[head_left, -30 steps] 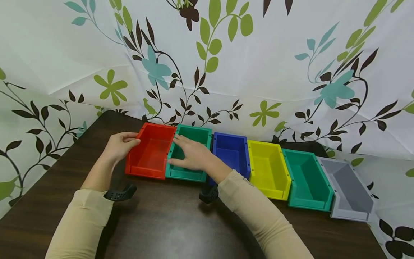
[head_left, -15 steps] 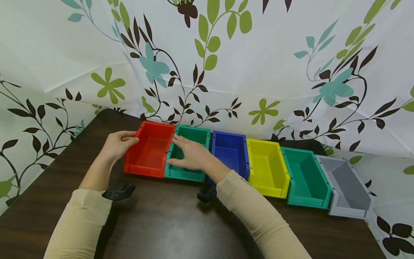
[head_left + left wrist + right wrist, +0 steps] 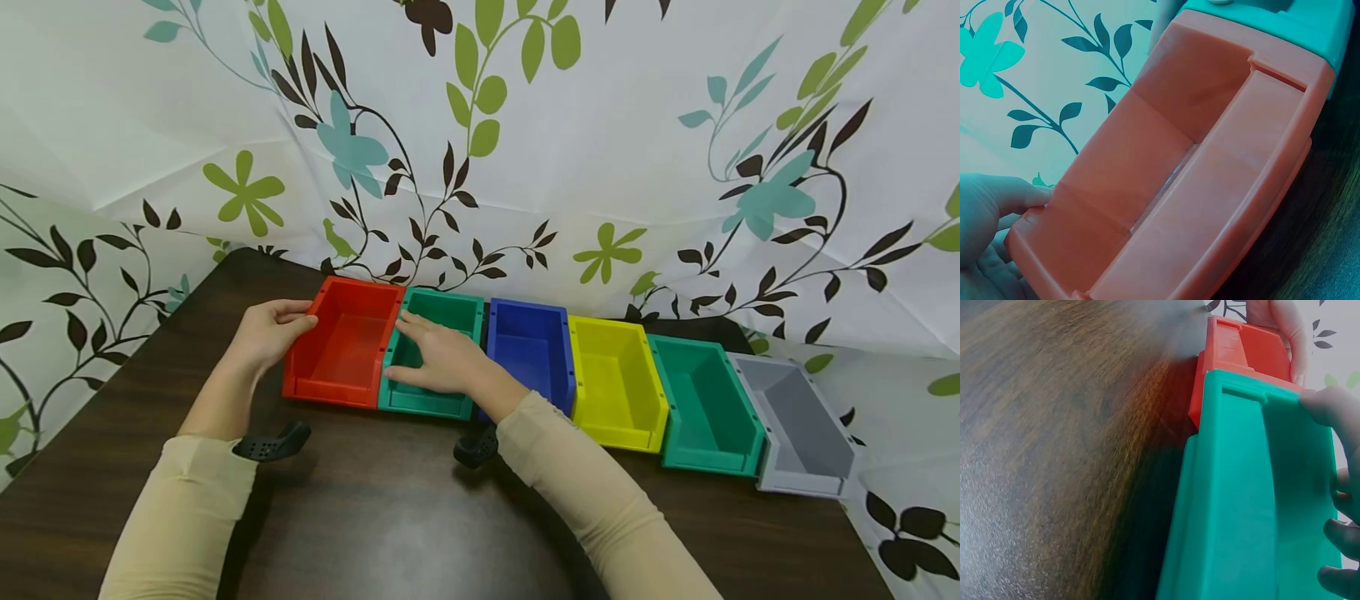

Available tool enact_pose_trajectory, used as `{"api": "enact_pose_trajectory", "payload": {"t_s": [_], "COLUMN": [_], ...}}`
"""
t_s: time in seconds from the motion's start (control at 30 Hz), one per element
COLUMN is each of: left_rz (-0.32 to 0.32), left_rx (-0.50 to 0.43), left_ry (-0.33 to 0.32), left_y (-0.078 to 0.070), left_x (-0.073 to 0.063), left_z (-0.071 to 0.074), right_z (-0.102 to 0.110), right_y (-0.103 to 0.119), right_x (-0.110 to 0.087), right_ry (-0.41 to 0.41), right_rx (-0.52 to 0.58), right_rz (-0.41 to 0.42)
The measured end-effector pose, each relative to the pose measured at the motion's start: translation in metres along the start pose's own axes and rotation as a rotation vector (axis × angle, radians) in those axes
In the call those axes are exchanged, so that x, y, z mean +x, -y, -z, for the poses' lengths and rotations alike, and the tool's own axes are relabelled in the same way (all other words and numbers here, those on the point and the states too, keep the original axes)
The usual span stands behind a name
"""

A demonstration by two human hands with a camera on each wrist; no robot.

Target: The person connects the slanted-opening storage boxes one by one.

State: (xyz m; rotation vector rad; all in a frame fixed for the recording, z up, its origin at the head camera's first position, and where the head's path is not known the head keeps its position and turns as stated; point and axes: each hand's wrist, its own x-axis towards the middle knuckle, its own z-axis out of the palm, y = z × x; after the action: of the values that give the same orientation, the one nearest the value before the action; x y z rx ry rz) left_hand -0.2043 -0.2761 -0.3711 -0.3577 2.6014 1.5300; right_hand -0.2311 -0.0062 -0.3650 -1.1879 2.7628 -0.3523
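Note:
At the left end of a row of plastic bins, my left hand [image 3: 272, 332] grips the outer side wall of the red bin [image 3: 347, 354]. The left wrist view has the thumb [image 3: 1025, 195] at that bin's rim, with fingers lower down outside the wall. My right hand [image 3: 444, 357] lies spread over the neighbouring green bin [image 3: 431, 402]. Its thumb [image 3: 1322, 406] touches the rim beside the red bin in the right wrist view, and its other fingers reach over the bin's opening. Red and green bins stand side by side, their walls together.
Rightward the row continues with a blue bin [image 3: 528, 350], a yellow bin [image 3: 617, 383], a second green bin [image 3: 705, 408] and a grey bin [image 3: 798, 429]. A leaf-patterned cloth [image 3: 600, 183] hangs behind the dark wooden table [image 3: 375, 500]. Black straps [image 3: 273, 443] sit at both wrists.
The head view has tilted slightly, so everything sits a little higher and further left in it. Both hands keep their places on the red and green bins.

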Motion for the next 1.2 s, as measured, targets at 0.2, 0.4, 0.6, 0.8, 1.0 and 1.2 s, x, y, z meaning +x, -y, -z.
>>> {"api": "enact_pose_trajectory", "payload": {"t_s": [0.2, 0.4, 0.6, 0.8, 1.0, 1.2], "left_rz": [0.008, 0.005, -0.074, -0.172, -0.241, -0.373], "left_rx": [-0.003, -0.022, 0.054, 0.185, 0.222, 0.255], "left_ry": [-0.012, -0.032, -0.096, -0.216, -0.303, -0.384], "left_y": [-0.001, -0.001, -0.002, -0.007, -0.011, -0.018], "left_x": [0.001, 0.001, -0.002, -0.006, -0.014, -0.019], "left_z": [0.002, -0.002, -0.01, -0.018, -0.027, -0.04], "right_z": [0.001, 0.003, 0.008, 0.016, 0.021, 0.025], "right_y": [-0.001, -0.006, -0.015, -0.029, -0.037, -0.042], "right_x": [0.004, 0.004, -0.007, -0.018, -0.03, -0.045], "right_ry": [0.023, 0.03, -0.044, -0.104, -0.151, -0.188], "right_rx": [0.003, 0.109, 0.231, 0.319, 0.373, 0.411], "right_rz": [0.0, -0.015, -0.032, -0.053, -0.068, -0.093]}}
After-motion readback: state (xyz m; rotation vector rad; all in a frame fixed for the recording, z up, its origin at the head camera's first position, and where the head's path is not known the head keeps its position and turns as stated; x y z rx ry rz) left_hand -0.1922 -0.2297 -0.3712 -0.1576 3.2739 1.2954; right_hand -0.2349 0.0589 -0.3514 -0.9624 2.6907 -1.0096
